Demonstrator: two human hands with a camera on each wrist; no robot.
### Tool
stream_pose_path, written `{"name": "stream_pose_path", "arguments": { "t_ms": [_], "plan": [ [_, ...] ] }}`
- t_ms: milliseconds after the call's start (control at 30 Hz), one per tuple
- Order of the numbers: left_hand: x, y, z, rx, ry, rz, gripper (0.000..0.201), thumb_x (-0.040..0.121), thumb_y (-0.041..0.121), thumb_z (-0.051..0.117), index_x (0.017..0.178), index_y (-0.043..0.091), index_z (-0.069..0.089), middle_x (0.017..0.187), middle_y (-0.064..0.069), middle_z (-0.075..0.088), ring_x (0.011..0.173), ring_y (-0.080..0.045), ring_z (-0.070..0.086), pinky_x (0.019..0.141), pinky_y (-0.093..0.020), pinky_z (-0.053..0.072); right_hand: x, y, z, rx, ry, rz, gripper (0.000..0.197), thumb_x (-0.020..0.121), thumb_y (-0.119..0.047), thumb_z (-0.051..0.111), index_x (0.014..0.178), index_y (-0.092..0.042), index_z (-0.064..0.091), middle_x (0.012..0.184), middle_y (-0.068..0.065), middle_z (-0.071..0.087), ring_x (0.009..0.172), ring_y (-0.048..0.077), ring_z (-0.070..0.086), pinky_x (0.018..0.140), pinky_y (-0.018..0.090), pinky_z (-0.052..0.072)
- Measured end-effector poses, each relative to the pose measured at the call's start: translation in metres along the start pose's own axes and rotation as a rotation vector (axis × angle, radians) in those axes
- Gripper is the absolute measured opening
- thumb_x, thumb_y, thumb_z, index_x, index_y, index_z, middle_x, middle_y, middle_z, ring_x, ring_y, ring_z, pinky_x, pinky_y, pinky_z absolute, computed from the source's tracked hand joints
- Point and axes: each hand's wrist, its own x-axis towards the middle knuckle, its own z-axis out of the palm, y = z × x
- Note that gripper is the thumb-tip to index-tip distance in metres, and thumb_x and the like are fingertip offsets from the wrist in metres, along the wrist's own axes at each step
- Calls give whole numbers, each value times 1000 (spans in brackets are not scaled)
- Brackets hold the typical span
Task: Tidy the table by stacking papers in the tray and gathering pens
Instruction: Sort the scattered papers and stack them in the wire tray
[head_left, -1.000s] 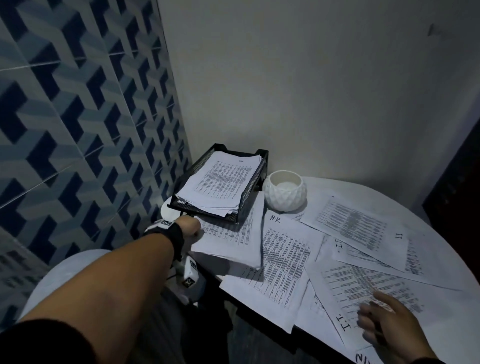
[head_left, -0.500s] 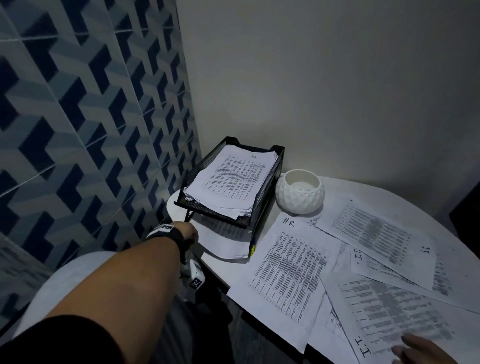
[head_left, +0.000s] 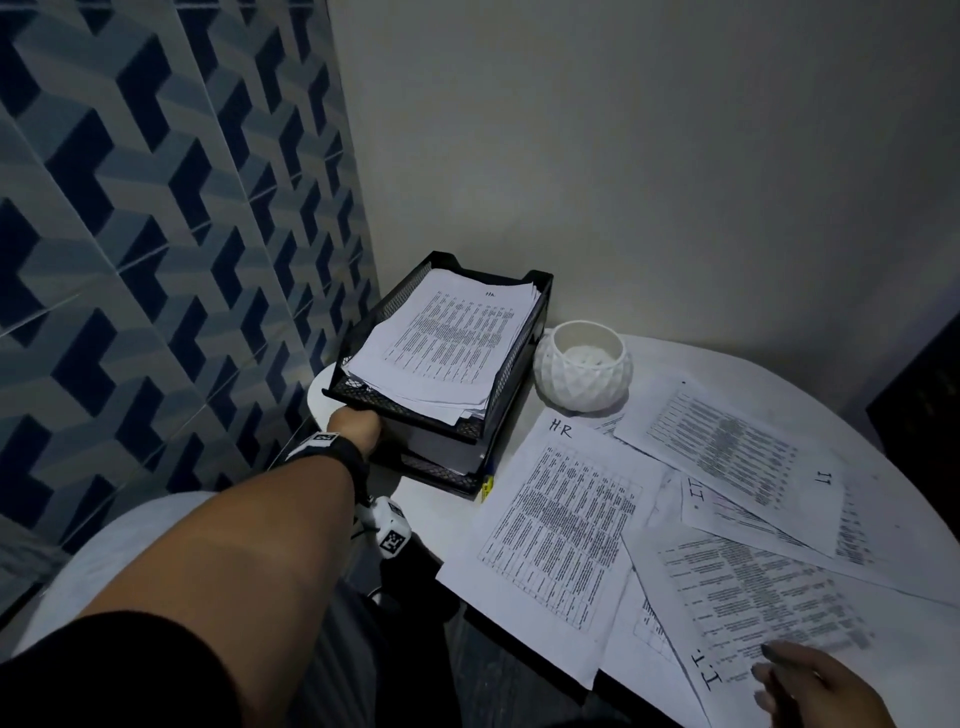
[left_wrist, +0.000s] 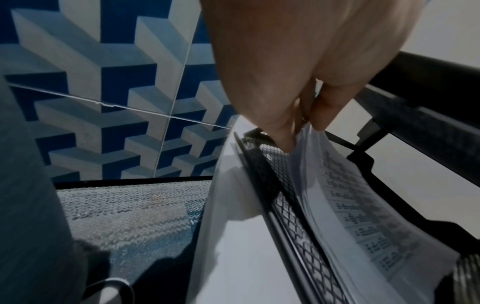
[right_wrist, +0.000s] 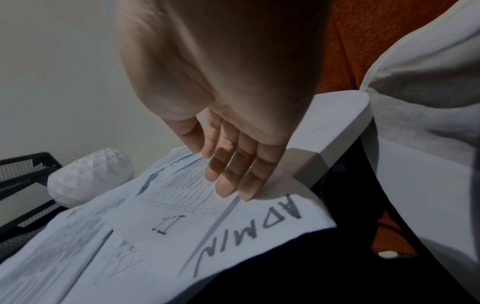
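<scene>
Papers (left_wrist: 345, 197) now slid into lower tray (head_left: 441, 470), left hand (head_left: 358, 426) pinching them

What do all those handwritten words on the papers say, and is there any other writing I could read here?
"HR": sheet beside the tray.
"I.T.": sheet under the right hand; also seen from the right wrist.
"I.T.": sheet above it.
"II" or "IT", upside down: far sheet.
"ADMIN": sheet at the table edge.
Heading on the top tray stack: too small to read.
Printed tables: too small.
</scene>
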Motion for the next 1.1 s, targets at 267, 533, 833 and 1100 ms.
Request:
{"name": "stream_pose_path", "arguments": {
  "t_ms": [267,533,833,1100],
  "plan": [
    [-68,18,22,441,-227,119,37,94,26,53,109,-2,72,104,-20,74,94,-32,72,79,-35,59,8,-29,3,136,-69,101,16,95,-3,67,93,-17,75,113,14,74,106,33,67,99,41,50],
    [-149,55,85,724,-533,561,25,93,37,64,77,18,69,76,2,69,72,-14,64,65,-23,46,28,-43,-46,326,86,94,29,104,-8,59,129,3,67,141,23,61,127,39,60,113,42,44],
    [-142,47,153,628,-382,442,105,69,38,87,155,13,32,151,-23,43,135,-38,47,106,-41,45,31,-41,-65,389,85,304,38,100,-16,65,135,-1,61,129,16,59,129,39,53,110,59,44],
    [-70,20,187,519,-363,372,125,29,69,93,135,24,45,121,-5,69,100,-26,71,88,-42,59,46,-34,-46,473,64,306,23,89,-17,76,103,-2,66,70,5,50,49,18,50,53,31,43]
  ]
}}
